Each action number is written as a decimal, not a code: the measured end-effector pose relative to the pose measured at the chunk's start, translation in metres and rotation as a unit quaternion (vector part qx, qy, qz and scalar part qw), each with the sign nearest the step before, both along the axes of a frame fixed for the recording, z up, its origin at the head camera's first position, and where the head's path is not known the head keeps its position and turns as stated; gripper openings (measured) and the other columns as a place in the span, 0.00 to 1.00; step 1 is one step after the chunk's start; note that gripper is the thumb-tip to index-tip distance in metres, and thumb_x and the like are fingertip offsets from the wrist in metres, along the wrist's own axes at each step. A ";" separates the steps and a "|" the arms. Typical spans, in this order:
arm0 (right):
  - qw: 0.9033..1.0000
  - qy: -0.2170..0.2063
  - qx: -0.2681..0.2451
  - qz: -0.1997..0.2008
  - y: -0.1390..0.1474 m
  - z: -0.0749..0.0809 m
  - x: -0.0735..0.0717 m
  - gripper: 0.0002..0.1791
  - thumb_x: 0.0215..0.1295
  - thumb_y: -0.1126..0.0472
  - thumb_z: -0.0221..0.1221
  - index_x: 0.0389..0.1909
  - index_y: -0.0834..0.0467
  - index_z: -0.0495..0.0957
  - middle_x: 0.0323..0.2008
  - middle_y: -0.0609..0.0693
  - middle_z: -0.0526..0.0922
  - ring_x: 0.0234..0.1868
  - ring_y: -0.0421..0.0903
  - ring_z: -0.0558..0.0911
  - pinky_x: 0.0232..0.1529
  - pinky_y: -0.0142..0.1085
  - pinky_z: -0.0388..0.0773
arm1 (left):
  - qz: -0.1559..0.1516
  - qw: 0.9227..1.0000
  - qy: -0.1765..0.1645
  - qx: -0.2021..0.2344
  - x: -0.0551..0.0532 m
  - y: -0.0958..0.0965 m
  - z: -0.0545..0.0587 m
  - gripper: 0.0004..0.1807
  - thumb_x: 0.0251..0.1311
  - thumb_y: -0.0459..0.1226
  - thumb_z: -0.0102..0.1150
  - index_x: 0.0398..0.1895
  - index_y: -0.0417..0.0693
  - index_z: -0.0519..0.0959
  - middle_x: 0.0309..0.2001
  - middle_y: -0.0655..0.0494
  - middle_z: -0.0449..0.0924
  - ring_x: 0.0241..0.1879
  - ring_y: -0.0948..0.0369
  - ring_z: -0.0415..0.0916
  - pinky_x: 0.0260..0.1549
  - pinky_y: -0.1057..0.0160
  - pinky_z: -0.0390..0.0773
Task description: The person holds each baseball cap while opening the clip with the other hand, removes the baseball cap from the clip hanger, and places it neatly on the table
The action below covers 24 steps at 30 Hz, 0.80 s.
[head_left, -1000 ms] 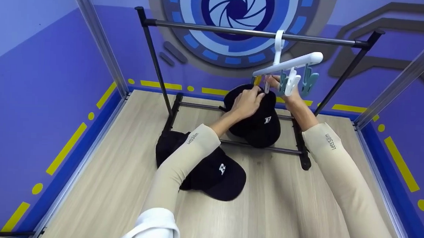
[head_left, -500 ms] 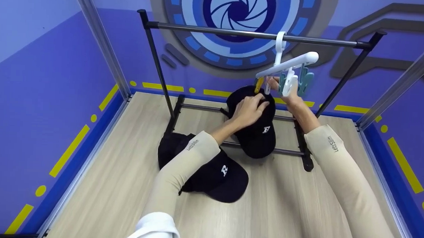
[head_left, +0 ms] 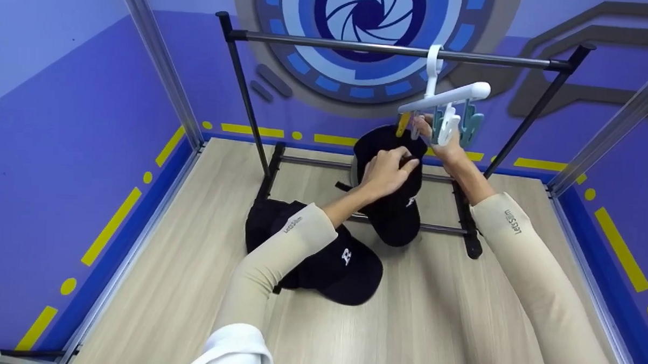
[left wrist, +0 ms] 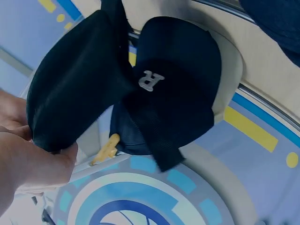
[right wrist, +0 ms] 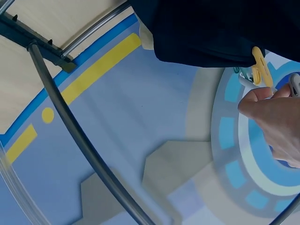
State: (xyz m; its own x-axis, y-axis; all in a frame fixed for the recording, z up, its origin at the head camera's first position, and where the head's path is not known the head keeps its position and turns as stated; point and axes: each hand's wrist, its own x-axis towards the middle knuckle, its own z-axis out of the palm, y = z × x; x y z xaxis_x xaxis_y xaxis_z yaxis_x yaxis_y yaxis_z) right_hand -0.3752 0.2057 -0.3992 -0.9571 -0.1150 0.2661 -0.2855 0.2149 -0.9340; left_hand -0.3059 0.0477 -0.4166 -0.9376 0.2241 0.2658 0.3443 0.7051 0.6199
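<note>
Near the frame's centre, my left hand (head_left: 384,176) pinches a black cap (left wrist: 77,79); upper right, my right hand (head_left: 448,153) pinches a pale clip (head_left: 415,132).

The head view is bright and evenly lit, apparently from above, with a pale sheen running down the floor (head_left: 345,333) midway between its left and right edges. A soft, faint shadow streaks the floor somewhat nearer its right edge. Light glints along the metal bar (head_left: 329,43), and the white hanger (head_left: 445,97) is bright enough to lose some detail. The hanging cap (head_left: 390,206) and the other cap (head_left: 326,263) soak up light until folds merge into black. Both wrist views look cooler and softer, the hanging cap close to a flat dark blue. In the right wrist view, a clear pole (right wrist: 18,192) bows with lens distortion.
</note>
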 end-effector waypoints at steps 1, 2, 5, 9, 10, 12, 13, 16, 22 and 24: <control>1.000 -0.001 0.004 0.003 0.001 0.000 0.001 0.26 0.77 0.56 0.55 0.65 0.72 0.72 0.60 0.63 0.81 0.59 0.44 0.82 0.71 0.49 0.71 | 0.001 1.000 -0.006 0.000 0.002 0.001 0.002 0.14 0.74 0.49 0.56 0.49 0.52 0.84 0.47 0.59 0.88 0.43 0.60 0.86 0.42 0.60 0.83; 1.000 -0.002 0.015 0.004 0.002 0.001 0.002 0.27 0.78 0.55 0.54 0.67 0.71 0.71 0.63 0.66 0.79 0.61 0.48 0.81 0.71 0.49 0.71 | 0.001 1.000 -0.011 0.001 0.004 0.001 0.004 0.14 0.74 0.49 0.56 0.49 0.53 0.84 0.47 0.59 0.88 0.43 0.61 0.86 0.42 0.60 0.83; 0.999 -0.016 0.029 0.013 0.006 0.001 0.005 0.30 0.79 0.52 0.52 0.70 0.70 0.68 0.67 0.67 0.75 0.64 0.56 0.79 0.69 0.50 0.72 | -0.002 1.000 -0.028 0.002 0.012 0.003 0.006 0.13 0.73 0.49 0.57 0.47 0.53 0.84 0.43 0.61 0.87 0.39 0.64 0.83 0.39 0.61 0.81; 0.996 -0.045 0.060 0.043 0.014 -0.001 0.012 0.32 0.80 0.49 0.48 0.75 0.66 0.62 0.73 0.65 0.69 0.69 0.58 0.73 0.71 0.53 0.68 | -0.013 0.999 -0.053 -0.003 0.021 0.002 0.007 0.12 0.72 0.49 0.58 0.43 0.53 0.84 0.36 0.62 0.83 0.32 0.66 0.76 0.33 0.65 0.75; 0.995 -0.049 0.071 0.051 0.017 -0.001 0.015 0.33 0.81 0.49 0.47 0.76 0.65 0.60 0.74 0.65 0.67 0.71 0.59 0.72 0.73 0.54 0.66 | -0.017 0.998 -0.058 -0.005 0.023 0.002 0.006 0.12 0.72 0.49 0.58 0.43 0.53 0.83 0.35 0.62 0.82 0.32 0.67 0.75 0.32 0.66 0.74; 0.992 -0.049 0.093 0.066 0.023 -0.001 0.021 0.33 0.81 0.49 0.47 0.78 0.63 0.58 0.75 0.64 0.65 0.74 0.60 0.69 0.75 0.56 0.61 | -0.026 0.997 -0.066 -0.007 0.027 0.002 0.007 0.12 0.72 0.49 0.58 0.42 0.52 0.84 0.34 0.61 0.81 0.31 0.66 0.75 0.31 0.66 0.73; 0.991 -0.043 0.104 0.073 0.026 -0.001 0.023 0.33 0.81 0.50 0.47 0.78 0.63 0.58 0.76 0.64 0.64 0.74 0.61 0.68 0.75 0.57 0.60 | -0.029 0.997 -0.070 -0.009 0.029 0.002 0.007 0.12 0.71 0.49 0.59 0.43 0.52 0.84 0.35 0.61 0.82 0.32 0.66 0.76 0.32 0.66 0.73; 0.986 -0.020 0.145 0.079 0.030 -0.002 0.030 0.31 0.81 0.50 0.49 0.76 0.62 0.61 0.74 0.63 0.68 0.74 0.61 0.69 0.74 0.58 0.62 | -0.037 0.996 -0.085 -0.012 0.034 -0.001 0.007 0.13 0.71 0.48 0.59 0.44 0.50 0.85 0.39 0.59 0.85 0.36 0.64 0.80 0.35 0.65 0.76; 0.969 0.047 0.230 0.077 0.041 -0.009 0.045 0.27 0.80 0.55 0.51 0.72 0.67 0.68 0.69 0.66 0.74 0.66 0.64 0.77 0.64 0.57 0.73 | -0.065 0.992 -0.102 -0.025 0.047 -0.005 0.005 0.12 0.69 0.46 0.60 0.43 0.48 0.84 0.39 0.57 0.86 0.40 0.61 0.83 0.37 0.65 0.77; 0.964 0.058 0.246 0.081 0.045 -0.013 0.051 0.27 0.80 0.56 0.51 0.72 0.66 0.68 0.68 0.65 0.75 0.64 0.64 0.79 0.63 0.53 0.75 | -0.079 0.992 -0.096 -0.025 0.051 -0.007 0.002 0.10 0.67 0.43 0.62 0.40 0.46 0.85 0.37 0.57 0.86 0.37 0.62 0.82 0.35 0.67 0.76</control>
State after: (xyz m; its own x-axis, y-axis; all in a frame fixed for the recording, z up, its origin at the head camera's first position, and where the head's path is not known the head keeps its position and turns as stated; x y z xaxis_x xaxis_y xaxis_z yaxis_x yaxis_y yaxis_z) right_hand -0.3244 0.2503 -0.4117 -0.8825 -0.4009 0.2458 -0.4499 0.5677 -0.6894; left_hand -0.2551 0.0402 -0.4145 -0.9223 0.3800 0.0705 0.3313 0.6835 0.6504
